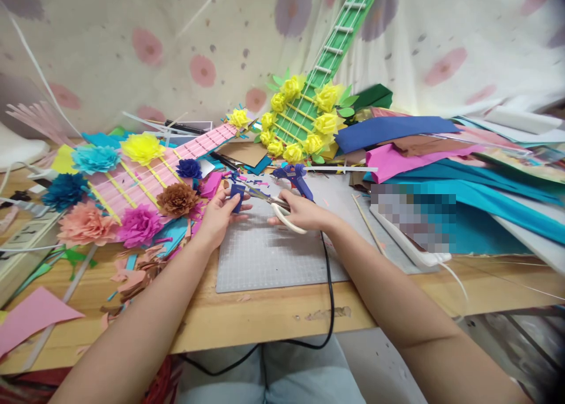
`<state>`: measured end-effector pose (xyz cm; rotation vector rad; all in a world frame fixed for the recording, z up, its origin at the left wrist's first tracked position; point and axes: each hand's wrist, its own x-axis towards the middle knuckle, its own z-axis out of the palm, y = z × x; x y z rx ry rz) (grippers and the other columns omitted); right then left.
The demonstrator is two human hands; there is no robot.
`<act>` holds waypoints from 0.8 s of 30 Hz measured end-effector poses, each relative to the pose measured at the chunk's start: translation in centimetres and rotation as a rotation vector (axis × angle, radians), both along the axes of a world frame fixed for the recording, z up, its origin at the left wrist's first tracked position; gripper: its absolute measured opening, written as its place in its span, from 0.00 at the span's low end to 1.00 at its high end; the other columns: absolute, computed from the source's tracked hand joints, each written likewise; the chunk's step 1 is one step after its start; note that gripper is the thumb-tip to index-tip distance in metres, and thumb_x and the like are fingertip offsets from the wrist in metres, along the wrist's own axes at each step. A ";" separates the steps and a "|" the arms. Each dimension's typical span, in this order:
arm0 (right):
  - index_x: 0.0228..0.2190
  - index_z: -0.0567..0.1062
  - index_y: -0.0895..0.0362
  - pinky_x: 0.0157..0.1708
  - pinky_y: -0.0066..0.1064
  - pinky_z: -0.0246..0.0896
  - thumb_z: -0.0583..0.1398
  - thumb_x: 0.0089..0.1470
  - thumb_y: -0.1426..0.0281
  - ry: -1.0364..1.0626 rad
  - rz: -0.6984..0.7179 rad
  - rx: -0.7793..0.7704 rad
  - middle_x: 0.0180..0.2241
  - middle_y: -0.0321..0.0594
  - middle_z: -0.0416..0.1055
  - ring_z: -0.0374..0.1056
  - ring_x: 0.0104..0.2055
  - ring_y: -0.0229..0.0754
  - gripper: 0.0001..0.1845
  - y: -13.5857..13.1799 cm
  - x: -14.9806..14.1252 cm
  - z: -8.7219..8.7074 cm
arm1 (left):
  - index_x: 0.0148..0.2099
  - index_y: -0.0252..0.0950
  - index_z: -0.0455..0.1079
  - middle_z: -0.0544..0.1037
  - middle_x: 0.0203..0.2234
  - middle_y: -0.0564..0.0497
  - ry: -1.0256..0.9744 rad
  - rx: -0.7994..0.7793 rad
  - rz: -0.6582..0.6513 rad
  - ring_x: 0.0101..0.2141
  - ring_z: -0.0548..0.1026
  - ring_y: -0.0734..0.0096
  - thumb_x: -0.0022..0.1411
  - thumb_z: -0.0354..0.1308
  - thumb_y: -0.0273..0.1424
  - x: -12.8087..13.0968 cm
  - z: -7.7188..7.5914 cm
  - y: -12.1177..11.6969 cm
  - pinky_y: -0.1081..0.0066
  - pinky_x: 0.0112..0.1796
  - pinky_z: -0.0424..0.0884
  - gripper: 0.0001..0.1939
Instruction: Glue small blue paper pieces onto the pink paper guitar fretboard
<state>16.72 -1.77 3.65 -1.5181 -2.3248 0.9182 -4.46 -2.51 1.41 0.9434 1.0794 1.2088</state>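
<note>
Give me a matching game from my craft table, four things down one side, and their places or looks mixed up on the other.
Things:
1. Scissors
2. Blue piece
3. Green guitar shape
4. Glue gun

Places or looks:
A. Ringed with yellow flowers
B. Lying just beyond the right hand
C. Held in the right hand
D. Held in the left hand

Pairs: 1-C, 2-D, 3-A, 4-B
</note>
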 end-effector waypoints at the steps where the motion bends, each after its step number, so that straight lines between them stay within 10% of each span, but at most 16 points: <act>1: 0.34 0.61 0.55 0.28 0.28 0.51 0.59 0.41 0.45 -0.006 0.013 0.002 0.31 0.37 0.66 0.62 0.31 0.39 0.29 -0.1 -0.1 0.0 | 0.41 0.36 0.64 0.77 0.38 0.49 -0.007 0.009 0.002 0.29 0.77 0.73 0.52 0.62 0.32 0.0 -0.1 0.0 0.77 0.23 0.73 0.14; 24: 0.29 0.64 0.55 0.27 0.28 0.50 0.60 0.40 0.44 -0.026 -0.011 -0.031 0.28 0.36 0.68 0.61 0.30 0.38 0.28 0.1 -0.4 0.1 | 0.36 0.32 0.69 0.78 0.31 0.48 0.050 -0.071 -0.065 0.27 0.76 0.74 0.51 0.60 0.27 0.0 0.5 0.0 0.77 0.24 0.73 0.08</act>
